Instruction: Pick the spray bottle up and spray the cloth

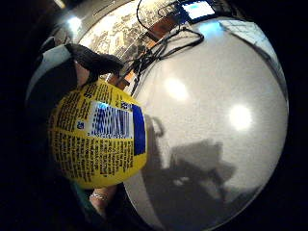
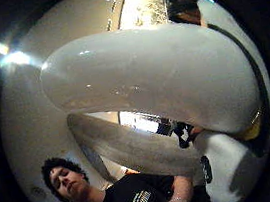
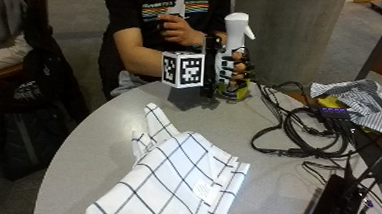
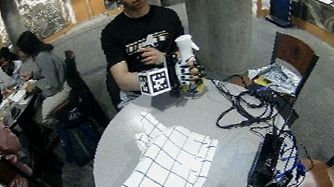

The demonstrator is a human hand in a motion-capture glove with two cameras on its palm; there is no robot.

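Gloved right hand (image 3: pixel 232 68) grips spray bottle (image 3: pixel 238 29); cloth (image 3: pixel 173 186) nearby.

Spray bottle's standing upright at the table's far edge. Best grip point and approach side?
Take the spray bottle by its narrow white neck just under the trigger head, coming from the side with fingers wrapped round it. It stands upright on the table, as the gloved right hand holds it now.
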